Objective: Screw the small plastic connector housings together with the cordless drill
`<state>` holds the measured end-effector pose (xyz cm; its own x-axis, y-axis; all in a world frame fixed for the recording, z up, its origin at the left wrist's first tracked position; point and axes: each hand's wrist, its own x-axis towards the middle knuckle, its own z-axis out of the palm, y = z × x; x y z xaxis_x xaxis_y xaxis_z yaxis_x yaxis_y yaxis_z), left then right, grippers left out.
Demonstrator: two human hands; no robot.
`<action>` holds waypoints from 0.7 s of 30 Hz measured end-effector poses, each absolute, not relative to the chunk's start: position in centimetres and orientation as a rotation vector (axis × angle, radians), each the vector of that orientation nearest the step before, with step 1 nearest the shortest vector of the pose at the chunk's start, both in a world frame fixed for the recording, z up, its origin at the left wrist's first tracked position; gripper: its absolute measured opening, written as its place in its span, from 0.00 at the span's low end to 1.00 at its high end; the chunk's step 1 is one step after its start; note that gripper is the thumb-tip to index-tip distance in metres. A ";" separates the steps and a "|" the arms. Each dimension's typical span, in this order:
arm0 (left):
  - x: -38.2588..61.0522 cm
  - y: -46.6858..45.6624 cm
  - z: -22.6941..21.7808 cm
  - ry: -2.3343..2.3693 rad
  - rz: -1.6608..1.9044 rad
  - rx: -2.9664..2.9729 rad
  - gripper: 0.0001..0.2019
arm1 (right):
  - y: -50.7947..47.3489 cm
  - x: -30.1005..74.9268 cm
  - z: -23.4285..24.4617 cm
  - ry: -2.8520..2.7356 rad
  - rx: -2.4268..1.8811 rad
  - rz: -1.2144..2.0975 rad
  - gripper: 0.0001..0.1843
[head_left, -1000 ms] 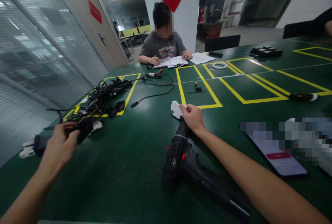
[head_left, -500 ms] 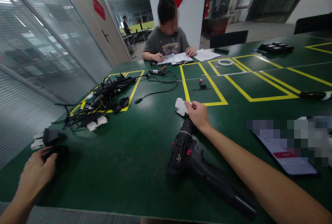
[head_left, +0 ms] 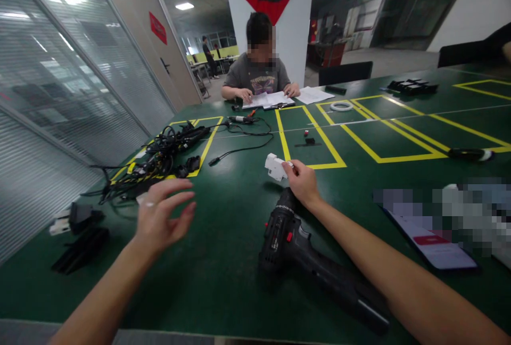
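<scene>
My right hand [head_left: 304, 180] pinches a white circuit breaker [head_left: 275, 167] by its right end, just above the table. Below that hand lies a black cordless drill [head_left: 281, 233], its chuck close under my fingers. My left hand [head_left: 163, 217] is raised over the table with fingers apart and nothing in them. Behind it a white piece [head_left: 140, 198] is mostly hidden. At the left lies a long black plastic part [head_left: 81, 249], with a black and white device [head_left: 82, 217] behind it.
Tangled black cables [head_left: 171, 145] lie at the far left. A phone [head_left: 439, 241] is at the right, near a screwdriver [head_left: 471, 154]. Yellow tape [head_left: 383, 159] marks the green table [head_left: 223, 276]. Opposite, a person [head_left: 259, 73] sits over papers [head_left: 275, 99].
My left hand has let go of the long black part and moved right and up. My right hand still holds the circuit breaker. The camera view has tilted up slightly.
</scene>
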<state>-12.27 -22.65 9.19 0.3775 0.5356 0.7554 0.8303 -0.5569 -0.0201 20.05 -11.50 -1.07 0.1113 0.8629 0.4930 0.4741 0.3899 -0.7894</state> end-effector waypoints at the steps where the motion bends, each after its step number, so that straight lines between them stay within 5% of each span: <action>1: -9.5 -21.5 9.9 -1.108 -0.924 -2.353 0.34 | -11.7 20.0 -1.0 -1.538 -1.238 0.405 0.23; 3: -4.2 -19.3 11.1 -1.011 -0.754 -2.478 0.27 | -12.1 20.0 -0.9 -1.580 -1.222 0.337 0.23; 7: 3.2 -15.4 11.8 -0.939 -0.336 -2.506 0.28 | -12.9 20.0 -0.6 -1.757 -1.158 0.203 0.22; 12: 5.4 -13.0 10.3 -1.098 0.058 -2.652 0.08 | -13.2 20.1 -0.3 -1.938 -1.027 0.038 0.20; 21: -2.4 -15.7 10.3 -1.591 0.192 -2.458 0.16 | -12.9 19.6 -0.5 -1.784 -1.047 0.113 0.23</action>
